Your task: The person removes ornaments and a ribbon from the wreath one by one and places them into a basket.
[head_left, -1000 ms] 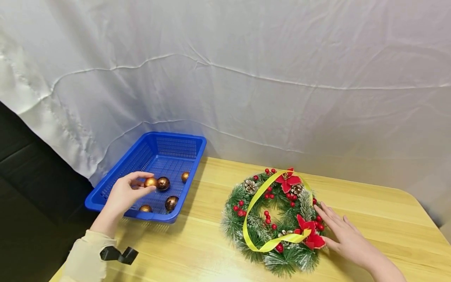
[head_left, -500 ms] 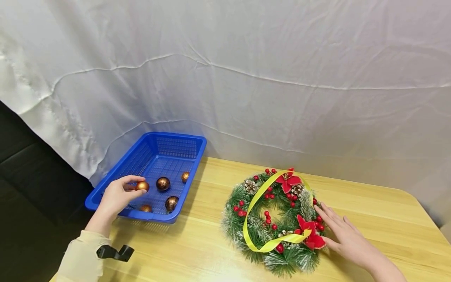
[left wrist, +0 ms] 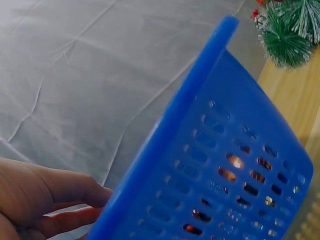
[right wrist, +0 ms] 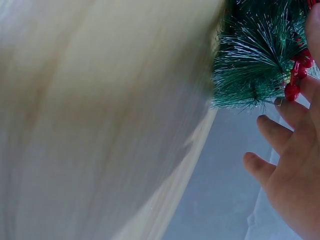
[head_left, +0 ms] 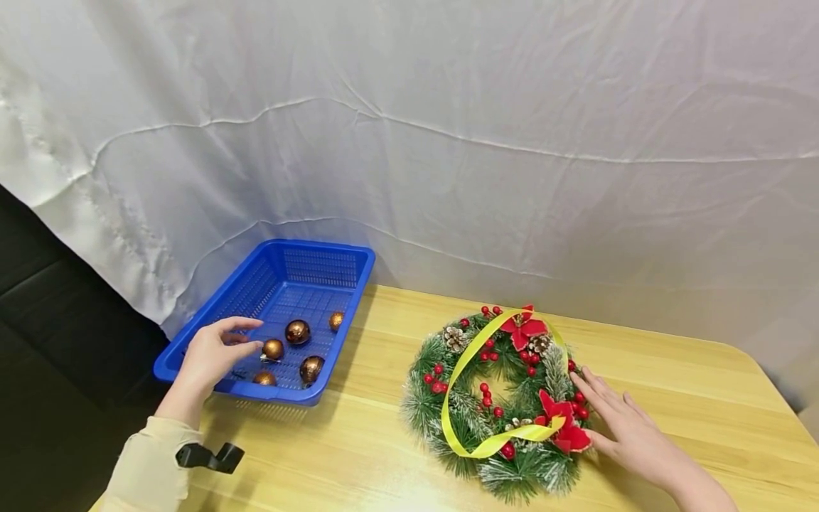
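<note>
light wooden table (head_left: 672, 377) with blue basket (head_left: 358, 284) and christmas wreath (head_left: 441, 355) on top

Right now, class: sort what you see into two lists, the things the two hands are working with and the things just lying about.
In use:
- left hand, fingers loosely open by a bauble
- blue basket holding five baubles
- right hand, flat against the wreath

Lying about:
- wooden table
- white sheet behind
- yellow ribbon draped over the wreath
</note>
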### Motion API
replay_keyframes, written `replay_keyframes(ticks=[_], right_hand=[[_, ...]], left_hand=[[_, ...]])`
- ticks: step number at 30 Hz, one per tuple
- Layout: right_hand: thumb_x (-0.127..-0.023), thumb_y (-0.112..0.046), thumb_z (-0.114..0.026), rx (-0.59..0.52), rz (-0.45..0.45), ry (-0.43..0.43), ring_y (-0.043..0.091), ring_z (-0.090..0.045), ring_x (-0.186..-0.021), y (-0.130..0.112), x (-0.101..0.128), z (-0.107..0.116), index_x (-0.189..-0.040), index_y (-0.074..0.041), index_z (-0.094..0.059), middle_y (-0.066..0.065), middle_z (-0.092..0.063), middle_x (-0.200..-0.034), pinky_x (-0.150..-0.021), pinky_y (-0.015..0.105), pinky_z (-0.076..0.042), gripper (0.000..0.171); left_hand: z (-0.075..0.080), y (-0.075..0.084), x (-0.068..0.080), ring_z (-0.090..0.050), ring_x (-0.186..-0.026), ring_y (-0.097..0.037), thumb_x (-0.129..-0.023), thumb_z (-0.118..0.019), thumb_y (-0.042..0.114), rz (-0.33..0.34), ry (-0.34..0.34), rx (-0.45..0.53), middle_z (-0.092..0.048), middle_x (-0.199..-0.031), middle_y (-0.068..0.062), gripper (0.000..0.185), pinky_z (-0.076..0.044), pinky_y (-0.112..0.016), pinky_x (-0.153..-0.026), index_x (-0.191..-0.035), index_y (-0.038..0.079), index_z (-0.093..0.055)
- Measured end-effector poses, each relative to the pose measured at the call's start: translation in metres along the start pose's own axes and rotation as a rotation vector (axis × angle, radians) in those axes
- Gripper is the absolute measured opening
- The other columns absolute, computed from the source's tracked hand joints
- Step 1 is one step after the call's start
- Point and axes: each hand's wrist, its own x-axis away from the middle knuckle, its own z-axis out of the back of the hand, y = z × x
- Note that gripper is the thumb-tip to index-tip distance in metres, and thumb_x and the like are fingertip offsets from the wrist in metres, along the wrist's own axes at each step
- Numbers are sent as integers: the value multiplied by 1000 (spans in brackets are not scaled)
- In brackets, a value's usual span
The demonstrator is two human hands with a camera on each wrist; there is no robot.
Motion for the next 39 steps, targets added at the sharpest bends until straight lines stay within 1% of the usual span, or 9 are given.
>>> replay_keyframes(ticks=[4, 7, 11, 14, 17, 20, 28, 33, 39], right_hand=[[-87, -23, -68, -7, 0, 1, 49, -29, -131, 0, 1, 0, -154, -17, -17, 8, -7, -159, -112, 42, 10, 85], [-87, -23, -68, -16, -5, -5, 49, -28, -131, 0, 0, 1, -154, -18, -17, 8, -6, -159, -112, 43, 10, 85], [-87, -23, -68, -22, -11, -9, 49, -28, -131, -1, 0, 2, -154, -18, -16, 8, -6, -159, -112, 44, 10, 85], [-87, -24, -68, -26, -16, -9, 49, -28, -131, -2, 0, 2, -154, -18, -16, 8, -7, -159, -112, 44, 10, 84], [-87, -24, -68, -29, -21, -12, 49, -28, -131, -2, 0, 2, -154, -18, -16, 8, -6, -159, -112, 44, 11, 85], [-87, -23, -68, -30, -19, -10, 50, -28, -131, -1, 0, 2, -154, -18, -16, 8, -6, -159, -112, 44, 11, 85], [-89, -27, -66, -11, 0, 11, 51, -30, -129, 1, 0, -1, -154, -16, -16, 9, -7, -159, -111, 34, 13, 83], [-87, -24, -68, -27, -13, 1, 50, -29, -130, 0, 1, -1, -154, -17, -16, 9, -7, -159, -112, 40, 11, 85], [-86, -23, -69, -46, -38, -18, 50, -27, -131, -2, 2, 1, -154, -19, -16, 7, -6, -159, -113, 51, 6, 86]], left_hand=[[-6, 14, 2, -59, -94, -26, -85, -73, 13, -75, 30, 56, -61, -112, -19, 36, -50, -21, -69, -118, 2, -65], [-18, 29, 5, -62, -92, -19, -83, -75, 10, -194, -1, 145, -63, -110, -15, 35, -52, -18, -74, -116, 3, -66], [-48, 53, 12, -62, -92, -20, -79, -76, 0, -380, -131, 337, -63, -110, -11, 35, -54, -25, -81, -113, 0, -66], [-72, 74, 17, -61, -94, -25, -78, -76, -2, -449, -233, 427, -62, -110, -11, 36, -54, -30, -85, -113, -1, -66], [-95, 92, 19, -59, -95, -23, -78, -75, -1, -442, -309, 463, -61, -109, -11, 37, -53, -31, -87, -114, 0, -66], [-116, 107, 17, -59, -95, -22, -78, -76, 0, -403, -348, 487, -61, -107, -9, 38, -52, -31, -89, -114, 3, -66], [-165, 137, 1, -57, -101, -38, -79, -75, 3, -368, -443, 548, -59, -113, -19, 41, -51, -31, -91, -119, 1, -64], [-187, 145, -6, -58, -101, -35, -81, -75, 6, -370, -496, 483, -59, -118, -14, 40, -52, -26, -86, -119, 2, -65], [-202, 147, -5, -60, -95, -22, -81, -76, 9, -351, -541, 378, -59, -117, -7, 38, -53, -23, -78, -118, 7, -67]])
